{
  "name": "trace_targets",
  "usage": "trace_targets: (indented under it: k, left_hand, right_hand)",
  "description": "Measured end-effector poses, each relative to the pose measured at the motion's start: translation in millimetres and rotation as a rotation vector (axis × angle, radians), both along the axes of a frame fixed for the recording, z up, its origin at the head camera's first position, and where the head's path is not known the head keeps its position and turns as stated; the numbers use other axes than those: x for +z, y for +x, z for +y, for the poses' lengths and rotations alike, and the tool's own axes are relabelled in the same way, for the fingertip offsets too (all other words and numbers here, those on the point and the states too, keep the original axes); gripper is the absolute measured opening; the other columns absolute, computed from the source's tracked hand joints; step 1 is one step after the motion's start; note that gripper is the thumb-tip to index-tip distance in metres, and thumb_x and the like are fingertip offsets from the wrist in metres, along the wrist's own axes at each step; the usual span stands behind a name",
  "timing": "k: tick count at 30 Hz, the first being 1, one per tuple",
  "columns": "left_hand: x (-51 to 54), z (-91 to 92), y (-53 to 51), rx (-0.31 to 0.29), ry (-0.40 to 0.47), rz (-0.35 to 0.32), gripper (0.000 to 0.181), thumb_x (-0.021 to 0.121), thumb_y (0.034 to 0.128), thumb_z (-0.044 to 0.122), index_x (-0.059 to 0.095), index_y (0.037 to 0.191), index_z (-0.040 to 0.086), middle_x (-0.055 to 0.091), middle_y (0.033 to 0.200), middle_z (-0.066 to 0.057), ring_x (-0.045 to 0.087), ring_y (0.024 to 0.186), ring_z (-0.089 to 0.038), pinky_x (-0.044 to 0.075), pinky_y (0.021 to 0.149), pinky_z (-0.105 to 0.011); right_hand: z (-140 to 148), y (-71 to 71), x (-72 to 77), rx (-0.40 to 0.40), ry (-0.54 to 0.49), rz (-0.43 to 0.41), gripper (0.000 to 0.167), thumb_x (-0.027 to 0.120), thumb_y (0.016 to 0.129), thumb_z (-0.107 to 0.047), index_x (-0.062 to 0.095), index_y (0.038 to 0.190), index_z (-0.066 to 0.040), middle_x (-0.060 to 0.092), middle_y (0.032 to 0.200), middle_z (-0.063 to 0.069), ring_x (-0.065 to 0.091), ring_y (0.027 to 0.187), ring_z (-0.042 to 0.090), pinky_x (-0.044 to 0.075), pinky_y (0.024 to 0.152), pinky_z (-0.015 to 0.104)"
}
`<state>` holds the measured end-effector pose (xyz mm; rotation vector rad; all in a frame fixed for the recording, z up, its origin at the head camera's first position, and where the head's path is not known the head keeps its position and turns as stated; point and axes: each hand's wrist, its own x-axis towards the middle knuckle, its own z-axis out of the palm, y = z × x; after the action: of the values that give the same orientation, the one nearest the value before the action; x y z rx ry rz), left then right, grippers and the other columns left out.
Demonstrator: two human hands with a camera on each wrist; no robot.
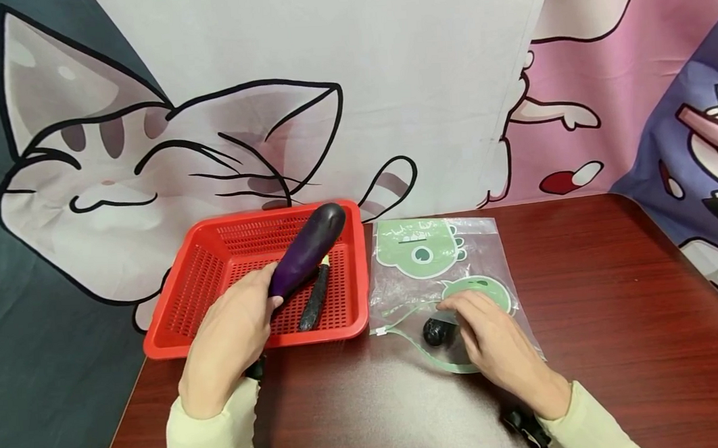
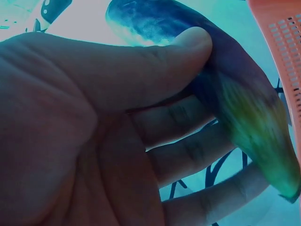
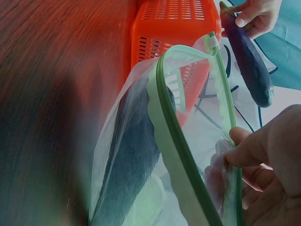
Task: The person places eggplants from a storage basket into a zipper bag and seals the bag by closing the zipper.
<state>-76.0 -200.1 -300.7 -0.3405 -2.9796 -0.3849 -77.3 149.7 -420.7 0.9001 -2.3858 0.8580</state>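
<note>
My left hand (image 1: 227, 339) grips a purple eggplant (image 1: 308, 248) above the red basket (image 1: 255, 340); in the left wrist view the thumb lies across the eggplant (image 2: 235, 61) near its greenish end. A dark, slim vegetable (image 1: 315, 299) lies in the basket. My right hand (image 1: 499, 345) pinches the green-edged rim of a clear zip bag (image 1: 398, 276), whose mouth stands open. Inside the bag, a long dark vegetable (image 3: 134, 146) shows in the right wrist view, with its rounded end (image 1: 436, 331) visible from the head. Something reddish (image 3: 216, 176) lies behind the film near my right fingers.
The basket stands at the back left of the brown table (image 1: 612, 292), with the bag directly to its right. A cloth (image 1: 436, 78) printed with cartoon figures hangs behind the table. The bag's white slider (image 1: 381, 331) is near the basket's front right corner.
</note>
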Motion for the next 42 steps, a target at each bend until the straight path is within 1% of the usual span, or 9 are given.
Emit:
trace_targets:
  k: [7, 13, 18, 24, 28, 31, 33, 39, 42]
  left_hand:
    - [-1.4, 7.6, 8.6, -0.006, 0.039, 0.022, 0.039, 0.072, 0.0910, 0.007, 0.060, 0.128, 0.004, 0.064, 0.098, -0.009, 0.063, 0.086, -0.028, 0.052, 0.076, -0.046]
    - [-3.1, 13.8, 16.0, 0.000, 0.045, 0.035, 0.046, 0.073, 0.0902, 0.009, 0.059, 0.133, 0.005, 0.066, 0.106, -0.009, 0.065, 0.094, -0.028, 0.053, 0.078, -0.047]
    - [-4.9, 20.3, 20.6, -0.028, 0.055, 0.044, 0.049, 0.074, 0.0896, 0.009, 0.058, 0.136, 0.008, 0.066, 0.106, -0.010, 0.065, 0.094, -0.027, 0.053, 0.080, -0.047]
    - [-9.7, 26.9, 25.2, -0.062, 0.059, 0.048, 0.050, 0.075, 0.0888, 0.010, 0.058, 0.135, 0.001, 0.066, 0.124, -0.015, 0.065, 0.109, -0.032, 0.052, 0.090, -0.049]
    - [-13.3, 29.5, 28.4, -0.086, 0.077, 0.076, 0.050, 0.075, 0.0884, 0.009, 0.058, 0.135, 0.002, 0.064, 0.131, -0.013, 0.064, 0.115, -0.031, 0.051, 0.094, -0.049]
    - [-14.7, 32.1, 30.1, -0.093, 0.089, 0.092, 0.051, 0.076, 0.0876, 0.009, 0.058, 0.135, 0.002, 0.065, 0.130, -0.013, 0.063, 0.116, -0.031, 0.050, 0.095, -0.048]
    - [-15.3, 34.1, 31.6, -0.091, 0.085, 0.096, 0.051, 0.077, 0.0871, 0.010, 0.059, 0.134, 0.002, 0.066, 0.129, -0.012, 0.064, 0.115, -0.030, 0.051, 0.093, -0.049]
    - [-15.4, 39.7, 34.3, -0.095, 0.083, 0.061, 0.049, 0.078, 0.0867, 0.012, 0.061, 0.132, 0.005, 0.068, 0.122, -0.010, 0.065, 0.112, -0.027, 0.052, 0.089, -0.048]
    - [-15.2, 41.6, 35.3, -0.111, 0.102, 0.041, 0.047, 0.080, 0.0845, 0.011, 0.063, 0.128, 0.005, 0.070, 0.116, -0.008, 0.067, 0.105, -0.024, 0.052, 0.089, -0.044]
  right_hand:
    - [-0.3, 0.0, 0.8, 0.002, 0.000, -0.006, 0.036, 0.054, 0.083, 0.013, 0.066, 0.110, -0.007, 0.065, 0.109, 0.000, 0.060, 0.106, 0.020, 0.040, 0.094, 0.030]
    - [-0.4, 0.4, 0.3, 0.000, 0.004, -0.014, 0.035, 0.054, 0.083, 0.013, 0.066, 0.111, -0.006, 0.065, 0.109, 0.001, 0.059, 0.106, 0.020, 0.041, 0.095, 0.030]
    - [-0.1, 0.7, 0.8, -0.002, 0.003, -0.021, 0.035, 0.054, 0.084, 0.012, 0.066, 0.110, -0.006, 0.065, 0.109, 0.001, 0.059, 0.106, 0.020, 0.041, 0.095, 0.030]
    - [-0.3, 0.5, 1.1, -0.002, 0.000, -0.023, 0.034, 0.054, 0.084, 0.012, 0.066, 0.110, -0.006, 0.065, 0.109, 0.001, 0.059, 0.106, 0.020, 0.041, 0.094, 0.030]
    - [-0.8, 0.8, 1.1, -0.001, 0.000, -0.025, 0.034, 0.054, 0.084, 0.011, 0.066, 0.111, -0.006, 0.065, 0.109, 0.001, 0.059, 0.106, 0.020, 0.041, 0.095, 0.030]
    - [-1.4, 0.8, 1.1, 0.002, -0.004, -0.020, 0.035, 0.054, 0.083, 0.012, 0.066, 0.110, -0.006, 0.065, 0.109, 0.001, 0.059, 0.106, 0.020, 0.041, 0.095, 0.030]
    - [-1.5, 0.7, 1.0, 0.004, -0.005, -0.016, 0.034, 0.054, 0.084, 0.011, 0.066, 0.110, -0.006, 0.065, 0.109, 0.000, 0.059, 0.106, 0.020, 0.041, 0.095, 0.030]
    - [-0.6, 0.9, 1.9, 0.010, -0.018, 0.001, 0.036, 0.051, 0.082, 0.012, 0.066, 0.110, -0.005, 0.065, 0.109, 0.002, 0.060, 0.105, 0.021, 0.040, 0.095, 0.028]
    - [0.0, 1.1, 2.6, 0.010, -0.015, -0.008, 0.035, 0.050, 0.083, 0.011, 0.066, 0.111, -0.005, 0.065, 0.110, 0.002, 0.059, 0.106, 0.021, 0.039, 0.096, 0.027]
